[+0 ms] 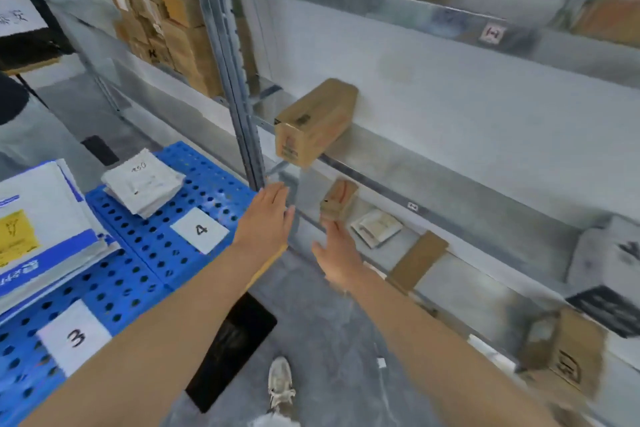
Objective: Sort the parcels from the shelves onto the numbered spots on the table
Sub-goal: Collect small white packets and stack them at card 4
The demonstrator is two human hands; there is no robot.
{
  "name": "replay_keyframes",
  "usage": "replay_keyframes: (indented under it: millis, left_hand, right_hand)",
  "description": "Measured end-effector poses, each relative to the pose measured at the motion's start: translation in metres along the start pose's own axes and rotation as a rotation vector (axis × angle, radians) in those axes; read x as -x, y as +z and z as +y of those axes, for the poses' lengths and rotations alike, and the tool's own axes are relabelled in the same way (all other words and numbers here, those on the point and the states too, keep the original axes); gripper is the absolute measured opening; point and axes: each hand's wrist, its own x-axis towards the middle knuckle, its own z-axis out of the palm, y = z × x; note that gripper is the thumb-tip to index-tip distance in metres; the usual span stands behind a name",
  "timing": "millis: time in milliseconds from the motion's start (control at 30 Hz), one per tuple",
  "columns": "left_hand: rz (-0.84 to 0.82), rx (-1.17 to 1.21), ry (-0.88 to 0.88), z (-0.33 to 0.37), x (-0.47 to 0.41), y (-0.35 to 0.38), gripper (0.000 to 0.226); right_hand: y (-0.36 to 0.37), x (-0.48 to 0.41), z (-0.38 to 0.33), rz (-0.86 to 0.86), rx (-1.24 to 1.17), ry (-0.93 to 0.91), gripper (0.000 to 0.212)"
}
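Observation:
Both my arms stretch toward the metal shelf rack (381, 180). My left hand (266, 215) is flat with straight fingers and holds nothing, just left of the rack's post. My right hand (337, 253) is open with its fingertips at the near end of a small cardboard parcel (339, 199) on the lower shelf. A bigger cardboard box (315, 121) sits on the shelf above, overhanging its edge. The blue perforated table (156, 253) at left carries paper labels 3 (74, 336) and 4 (201, 229), a white mailer (143, 180) and a blue-white mailer stack (45, 236).
The lower shelf also holds a white flat packet (375, 227), a flat brown envelope (417, 260), a grey bag (609, 260) and a cardboard box (564, 350). Stacked cartons (166, 21) fill the far-left shelf. A black mat (232, 350) and my shoe (281, 385) are on the grey floor.

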Motion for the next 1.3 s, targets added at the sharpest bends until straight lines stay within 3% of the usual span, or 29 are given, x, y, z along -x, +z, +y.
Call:
replay_keyframes:
  millis: [200, 400, 733, 1000, 1133, 1300]
  left_hand:
    - [-0.185, 0.019, 0.076, 0.05, -0.012, 0.06, 0.046]
    - [-0.329, 0.044, 0.133, 0.053, -0.042, 0.134, 0.041]
    - [-0.389, 0.06, 0.189, 0.032, -0.143, 0.288, 0.034]
    - [-0.484, 0.094, 0.162, 0.017, -0.18, 0.393, 0.044]
    - [-0.518, 0.118, 0.101, 0.015, -0.217, 0.443, 0.042]
    - [-0.544, 0.246, -0.104, 0.027, -0.261, 0.505, 0.043]
  right_hand:
    - [-0.029, 0.019, 0.094, 0.082, -0.006, 0.248, 0.049]
    - [-0.024, 0.004, 0.166, 0.113, -0.092, 0.455, 0.045]
    - [0.032, -0.104, 0.251, 0.13, -0.156, 0.513, 0.045]
    - [0.073, -0.198, 0.305, 0.099, -0.142, 0.503, 0.05]
    - [0.081, -0.253, 0.335, 0.164, -0.216, 0.601, 0.052]
    - [0.1, -0.309, 0.38, 0.201, -0.221, 0.786, 0.054]
